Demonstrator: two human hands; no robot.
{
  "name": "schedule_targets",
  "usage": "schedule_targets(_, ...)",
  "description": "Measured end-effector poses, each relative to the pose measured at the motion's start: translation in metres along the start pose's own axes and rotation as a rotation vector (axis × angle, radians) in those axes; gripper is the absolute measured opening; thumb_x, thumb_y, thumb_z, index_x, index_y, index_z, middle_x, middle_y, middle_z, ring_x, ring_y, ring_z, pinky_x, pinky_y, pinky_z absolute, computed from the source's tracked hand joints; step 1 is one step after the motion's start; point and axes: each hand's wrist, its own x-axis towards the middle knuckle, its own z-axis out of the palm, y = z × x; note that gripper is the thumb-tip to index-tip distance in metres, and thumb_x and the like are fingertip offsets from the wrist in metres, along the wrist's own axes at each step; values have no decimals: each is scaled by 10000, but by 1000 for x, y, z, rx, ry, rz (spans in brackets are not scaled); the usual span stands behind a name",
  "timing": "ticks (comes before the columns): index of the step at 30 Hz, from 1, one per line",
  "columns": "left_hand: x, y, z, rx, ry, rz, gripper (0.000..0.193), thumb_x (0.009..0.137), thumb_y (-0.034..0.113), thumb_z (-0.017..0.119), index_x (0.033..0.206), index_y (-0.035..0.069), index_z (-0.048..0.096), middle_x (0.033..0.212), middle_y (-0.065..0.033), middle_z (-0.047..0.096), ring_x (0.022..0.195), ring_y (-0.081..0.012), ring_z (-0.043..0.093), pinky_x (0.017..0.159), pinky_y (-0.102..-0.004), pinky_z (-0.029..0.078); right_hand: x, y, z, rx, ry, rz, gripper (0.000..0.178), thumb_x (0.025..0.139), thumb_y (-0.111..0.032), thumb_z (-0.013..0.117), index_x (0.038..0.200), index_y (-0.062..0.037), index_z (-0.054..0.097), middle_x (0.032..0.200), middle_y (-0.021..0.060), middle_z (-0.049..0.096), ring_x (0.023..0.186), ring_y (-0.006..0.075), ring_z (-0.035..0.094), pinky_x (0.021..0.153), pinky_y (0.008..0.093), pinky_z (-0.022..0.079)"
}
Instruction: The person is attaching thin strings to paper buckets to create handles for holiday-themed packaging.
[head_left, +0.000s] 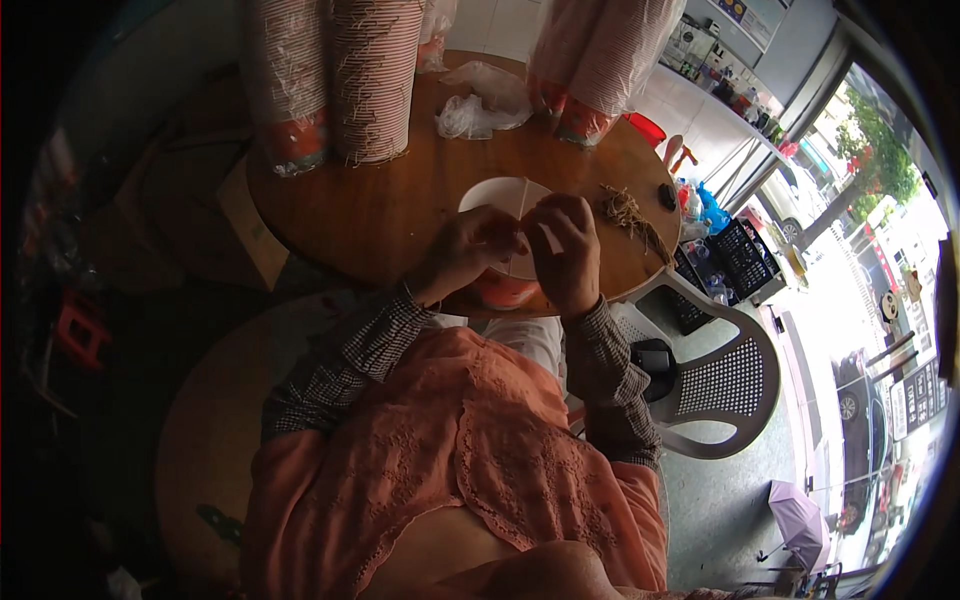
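A paper bowl [490,194], white inside and red outside, stands near the table's front edge. A thin pale strand [525,188] runs across its open top from far rim to near rim. Over the left of the bowl, my left hand [470,245] is closed, its fingertips pinching at the strand. My right hand [565,250] is closed from the other side, thumb and fingers meeting close to my left fingertips. The exact grip on the strand is partly hidden by the fingers. To the right lies a loose bundle of straw-like strands [630,215].
Tall stacks of paper bowls [372,80] stand at the table's back left, with plastic-wrapped stacks [615,70] at back right. Crumpled clear plastic [480,110] lies between them. A small black object [667,196] sits by the right edge. A plastic chair [725,375] stands right.
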Motion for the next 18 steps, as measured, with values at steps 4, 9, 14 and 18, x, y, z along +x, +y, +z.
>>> schedule_targets(4,5,-5,0,36,-10,147,121,901,36,589,1012,-8,613,901,-56,671,821,-101,612,758,-243,491,-10,23,2,329,-102,303,109,781,-38,662,889,-26,653,929,113,644,852,241,639,765,335,502)
schedule_targets(9,6,-10,3,-36,37,245,89,905,40,594,983,6,621,867,-38,661,795,-90,601,753,-241,487,-12,9,-3,530,-188,397,172,867,-51,638,1032,-5,647,922,72,685,909,141,650,803,261,509)
schedule_targets(14,8,-7,-6,-99,126,248,101,889,45,623,986,14,624,906,-32,656,828,-93,608,786,-241,481,-11,17,9,621,-223,413,201,871,-50,632,1067,-10,624,947,68,684,933,159,652,818,275,510)
schedule_targets(18,22,-10,-23,-86,221,267,126,889,33,601,1011,25,625,951,-35,652,889,-111,611,843,-247,476,6,34,38,147,-110,87,174,846,-43,619,1019,-42,637,955,86,686,902,264,652,841,342,489)
